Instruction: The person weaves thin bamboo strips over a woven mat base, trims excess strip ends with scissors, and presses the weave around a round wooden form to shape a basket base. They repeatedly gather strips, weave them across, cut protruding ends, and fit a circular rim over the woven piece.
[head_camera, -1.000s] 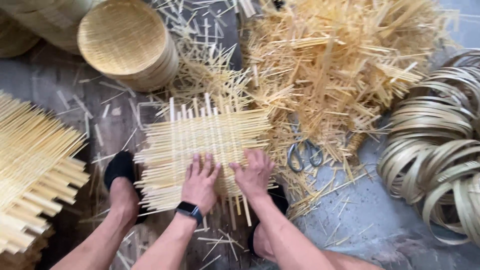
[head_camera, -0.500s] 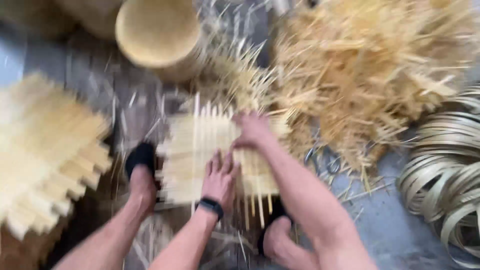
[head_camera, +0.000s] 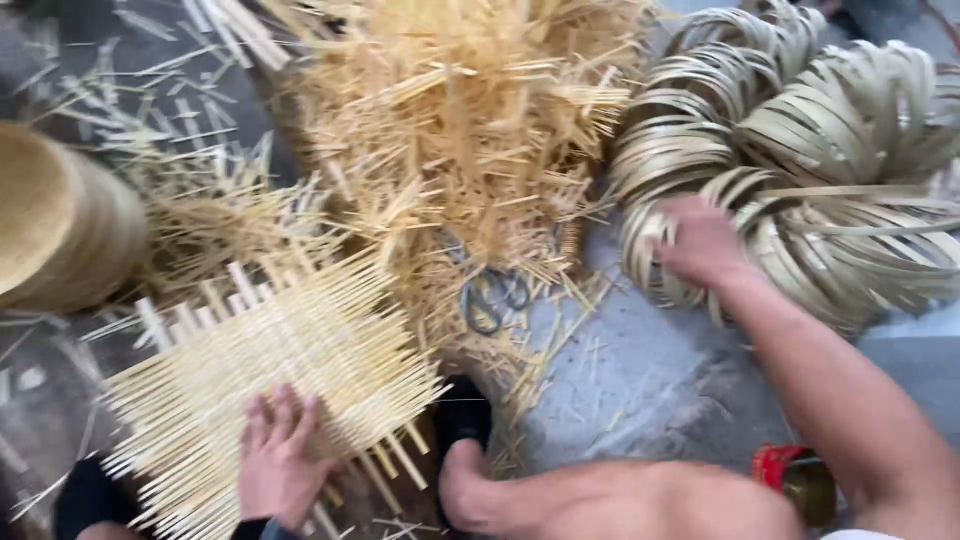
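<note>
Woven bamboo mat (head_camera: 270, 380) held flat beneath the left hand (head_camera: 278, 458), fingers spread and palm down on its near edge. The right hand (head_camera: 700, 243), a second ago pressed on the mat beside the left, now reaches far to the right and touches the coiled bamboo strips (head_camera: 800, 170), fingers loosely curled; whether it grips a strip cannot be told. Scissors (head_camera: 492, 295) lie between the hands, under the loose splint heap (head_camera: 460, 130).
</note>
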